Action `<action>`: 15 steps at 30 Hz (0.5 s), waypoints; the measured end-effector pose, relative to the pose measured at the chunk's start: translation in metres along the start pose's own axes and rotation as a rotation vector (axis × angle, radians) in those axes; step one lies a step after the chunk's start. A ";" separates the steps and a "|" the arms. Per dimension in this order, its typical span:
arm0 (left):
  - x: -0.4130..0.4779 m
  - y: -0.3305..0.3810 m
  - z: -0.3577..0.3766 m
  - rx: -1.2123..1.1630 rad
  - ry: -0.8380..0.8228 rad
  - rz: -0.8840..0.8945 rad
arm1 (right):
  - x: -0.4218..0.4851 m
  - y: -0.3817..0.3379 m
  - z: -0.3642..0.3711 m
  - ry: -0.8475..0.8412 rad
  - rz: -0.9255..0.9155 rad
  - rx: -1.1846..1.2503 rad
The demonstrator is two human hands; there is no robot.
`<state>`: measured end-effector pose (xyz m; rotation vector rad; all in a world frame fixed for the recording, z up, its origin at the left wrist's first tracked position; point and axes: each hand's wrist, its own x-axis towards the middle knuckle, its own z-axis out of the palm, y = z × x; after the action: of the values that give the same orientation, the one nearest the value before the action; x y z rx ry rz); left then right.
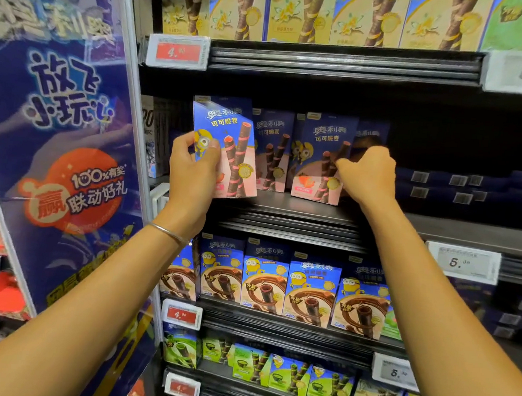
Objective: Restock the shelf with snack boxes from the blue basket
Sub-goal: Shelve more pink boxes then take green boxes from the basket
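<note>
Held box: a flat cardboard snack box (226,147), glossy blue over pink with two wafer rolls printed on it, is held tilted at the front edge of the middle shelf (283,211), left of the standing row.
Left hand: the left hand (194,162) is curled round the box's left edge, thumb pressed on the front face.
Right hand: the right hand (368,174) is closed on the right edge of a second box (321,158), which stands on the shelf, and is pinching it.
Between: a third matching box (270,150) stands farther back, between the two.
Wrist: a thin metal bangle (170,233) is worn on the left wrist.
Shelf: dark, ridged along the front edge; its far right is filled with dark flat packs (470,187).
Above: yellow boxes (297,11).
Below: brown-fronted boxes (309,291), then green boxes (272,371).
Left side: a shiny blue banner (58,121), on which "100%" can be read in an orange patch.
Writing: "可可脆卷" is printed on the held box; "4." is shown on a red price tag (177,51), "5." on a white price tag (463,263).
</note>
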<state>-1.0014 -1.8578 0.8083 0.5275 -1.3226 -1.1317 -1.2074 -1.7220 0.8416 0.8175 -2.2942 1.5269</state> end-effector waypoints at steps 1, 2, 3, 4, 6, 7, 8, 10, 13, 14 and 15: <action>-0.001 0.000 0.001 -0.007 -0.003 0.001 | 0.000 -0.001 0.003 0.009 -0.003 -0.033; -0.002 0.000 0.001 -0.014 -0.003 0.001 | 0.000 -0.001 0.006 0.015 -0.007 -0.060; -0.003 -0.001 0.001 -0.019 -0.003 0.000 | 0.000 -0.002 0.009 0.019 -0.014 -0.077; -0.004 -0.001 0.002 -0.023 -0.003 0.000 | 0.000 -0.003 0.012 0.017 -0.023 -0.090; -0.005 -0.002 0.001 -0.037 -0.004 0.000 | 0.001 -0.005 0.016 0.003 -0.044 -0.119; -0.006 -0.003 0.001 -0.041 -0.006 0.000 | 0.002 -0.006 0.018 -0.007 -0.053 -0.137; -0.007 -0.003 0.001 -0.042 -0.006 0.001 | 0.003 -0.006 0.019 -0.016 -0.059 -0.155; -0.008 -0.004 0.000 -0.044 -0.003 0.009 | 0.004 -0.006 0.022 -0.021 -0.060 -0.180; -0.010 -0.006 -0.001 -0.040 -0.008 0.015 | 0.005 -0.005 0.025 -0.012 -0.060 -0.189; -0.011 -0.005 -0.001 -0.041 -0.011 0.013 | 0.005 -0.005 0.026 -0.012 -0.063 -0.190; -0.011 -0.005 -0.001 -0.041 -0.014 0.010 | 0.005 -0.005 0.026 -0.014 -0.067 -0.194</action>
<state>-1.0009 -1.8506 0.7982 0.4833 -1.3098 -1.1530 -1.2063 -1.7488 0.8373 0.8448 -2.3541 1.2513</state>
